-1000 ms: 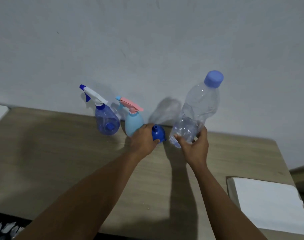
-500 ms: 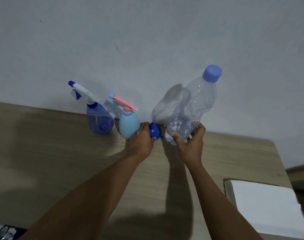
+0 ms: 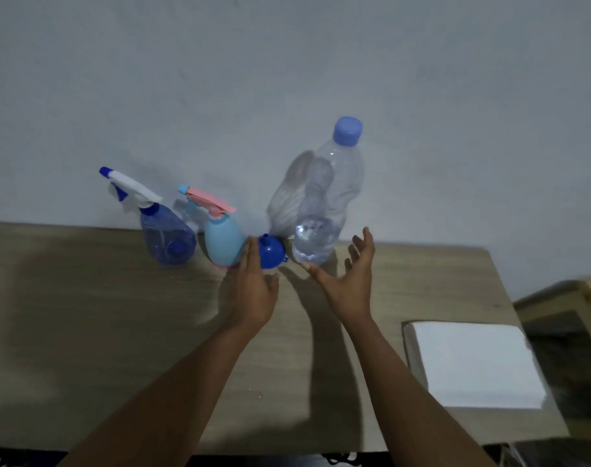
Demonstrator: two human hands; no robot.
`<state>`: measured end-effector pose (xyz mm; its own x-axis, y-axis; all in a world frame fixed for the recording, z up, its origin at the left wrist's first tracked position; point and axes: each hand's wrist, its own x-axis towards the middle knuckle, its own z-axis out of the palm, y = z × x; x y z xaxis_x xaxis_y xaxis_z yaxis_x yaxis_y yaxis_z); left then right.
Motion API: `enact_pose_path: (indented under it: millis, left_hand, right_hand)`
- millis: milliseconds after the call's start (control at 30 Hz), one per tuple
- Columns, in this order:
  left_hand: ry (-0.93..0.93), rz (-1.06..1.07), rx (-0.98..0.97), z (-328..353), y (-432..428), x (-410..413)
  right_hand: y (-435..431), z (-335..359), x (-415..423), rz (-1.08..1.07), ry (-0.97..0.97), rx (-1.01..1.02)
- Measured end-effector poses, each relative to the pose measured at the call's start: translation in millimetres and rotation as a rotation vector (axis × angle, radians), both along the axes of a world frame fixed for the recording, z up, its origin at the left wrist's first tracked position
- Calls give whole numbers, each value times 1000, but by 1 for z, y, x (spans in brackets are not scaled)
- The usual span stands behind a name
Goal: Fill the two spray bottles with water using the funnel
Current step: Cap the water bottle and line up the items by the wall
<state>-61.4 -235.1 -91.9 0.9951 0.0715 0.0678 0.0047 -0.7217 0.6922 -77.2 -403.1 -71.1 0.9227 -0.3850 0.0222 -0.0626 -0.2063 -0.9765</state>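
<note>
From the head camera, your left hand (image 3: 255,294) reaches forward over the counter (image 3: 85,315) with its fingers straight and together, edge-on, grasping nothing; the fingertips sit just beside the blue funnel (image 3: 271,252), and whether they touch it is not clear. Your right hand (image 3: 349,281) is spread open, palm turned inward, released from the clear water bottle (image 3: 324,210), which stands upright just beyond your fingers with its blue cap on and some water in its base. The funnel lies on the counter between the water bottle and the light blue spray bottle (image 3: 222,241). The dark blue spray bottle (image 3: 164,239) stands left of that. All stand near a plain pale wall (image 3: 287,79). A white folded cloth (image 3: 469,362) rests at the counter's right end.
</note>
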Motion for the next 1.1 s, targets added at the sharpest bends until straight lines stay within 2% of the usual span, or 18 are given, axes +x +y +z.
enact_pose_path:
  millis: [100, 233, 400, 533, 733, 867, 1100]
  left_hand:
    - [-68, 66, -171, 24, -22, -52]
    - [79, 9, -328, 28, -69, -106]
    - [364, -175, -305, 16, -139, -161]
    - [472, -155, -287, 15, -182, -193]
    - [479, -49, -204, 18, -210, -215]
    - [480, 32, -120, 12, -223, -214]
    - [479, 57, -198, 9, -224, -217]
  right_hand:
    - [-20, 11, -43, -111, -34, -9]
    - [-75, 29, -109, -240, -121, -93]
    - [-169, 33, -188, -444, 13, -198]
    - [-226, 0, -237, -560, 262, -232]
    - [-261, -26, -263, -483, 443, -175]
    - [-273, -33, -259, -461, 452, -90]
    - [-280, -43, -251, -540, 414, -29]
